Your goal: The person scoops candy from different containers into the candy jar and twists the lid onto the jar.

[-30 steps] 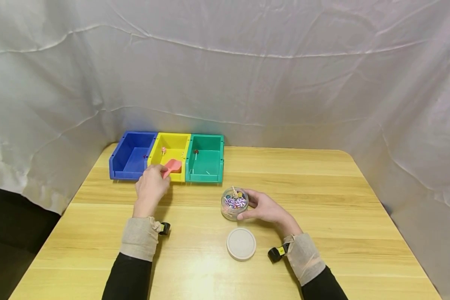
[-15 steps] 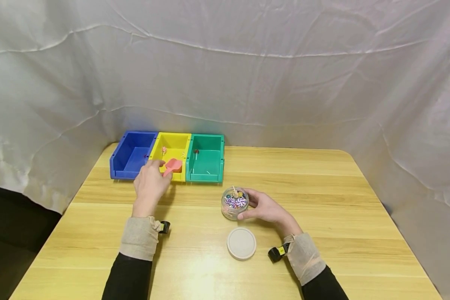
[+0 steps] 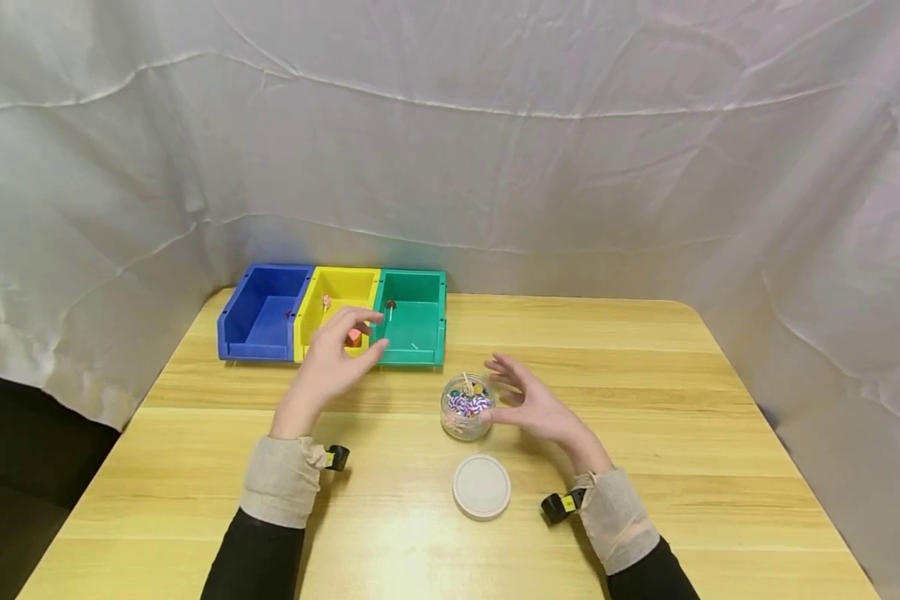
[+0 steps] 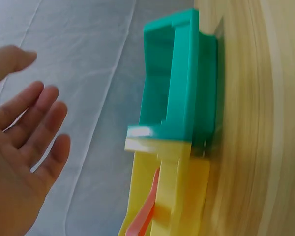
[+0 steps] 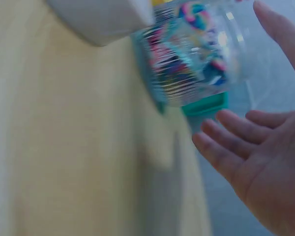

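Observation:
My left hand [image 3: 332, 358] holds nothing and hovers over the front of the yellow bin [image 3: 352, 277], thumb and fingers spread apart. A pink scoop [image 4: 146, 209] lies in that bin, its handle leaning on the front lip; in the head view the hand covers most of it. A clear jar [image 3: 461, 425] full of small colourful lollipops stands on the table. My right hand [image 3: 536, 408] is beside the jar with fingers parted, the thumb overlapping its rim in the head view; the right wrist view shows a gap between palm and jar [image 5: 187, 59].
A blue bin [image 3: 266, 321] and a green bin [image 3: 412, 325] flank the yellow one, with single small lollipops inside. The round pale lid [image 3: 482, 487] lies in front of the jar. Grey cloth [image 3: 450, 167] hangs behind the wooden table [image 3: 630, 358].
My left hand has let go of the scoop, leaving it in the yellow bin, and moved up and right. The right hand has loosened from the jar and drawn slightly away.

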A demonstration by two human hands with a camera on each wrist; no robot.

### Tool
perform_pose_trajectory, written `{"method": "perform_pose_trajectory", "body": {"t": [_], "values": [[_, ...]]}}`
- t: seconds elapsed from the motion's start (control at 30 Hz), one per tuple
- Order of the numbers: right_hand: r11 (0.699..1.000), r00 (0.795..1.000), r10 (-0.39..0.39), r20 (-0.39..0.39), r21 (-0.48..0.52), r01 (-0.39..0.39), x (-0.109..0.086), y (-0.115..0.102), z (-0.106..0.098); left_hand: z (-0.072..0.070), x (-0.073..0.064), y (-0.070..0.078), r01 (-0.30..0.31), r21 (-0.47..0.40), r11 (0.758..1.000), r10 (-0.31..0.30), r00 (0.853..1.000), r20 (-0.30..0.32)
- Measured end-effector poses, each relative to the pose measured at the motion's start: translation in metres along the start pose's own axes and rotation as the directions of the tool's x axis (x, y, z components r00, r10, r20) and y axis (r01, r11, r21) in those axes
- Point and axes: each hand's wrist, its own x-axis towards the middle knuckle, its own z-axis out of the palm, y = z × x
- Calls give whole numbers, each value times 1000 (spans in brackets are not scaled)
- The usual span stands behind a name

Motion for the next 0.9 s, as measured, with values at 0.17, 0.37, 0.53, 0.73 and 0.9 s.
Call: {"method": "perform_pose_trajectory", "body": {"t": [0.17,0.37,0.53,0.73,0.9], "values": [[991,995,-46,-93,-129,33,-9,-20,-7,18,1,7,20,-74,997,-6,985,173],[940,986,-164,29,-299,165,-25,-50,-11,41,-1,10,85,-79,993,-52,935,351],[888,963,-91,252,-418,193,-34,-69,-2,56,-2,12,73,-49,996,-44,897,439],[805,939,54,341,-571,162,-36,-76,18,69,-6,14,60,-29,998,-37,859,511],[727,933,129,336,-672,141,-36,-76,34,76,-9,13,69,-29,997,-42,838,545]]}}
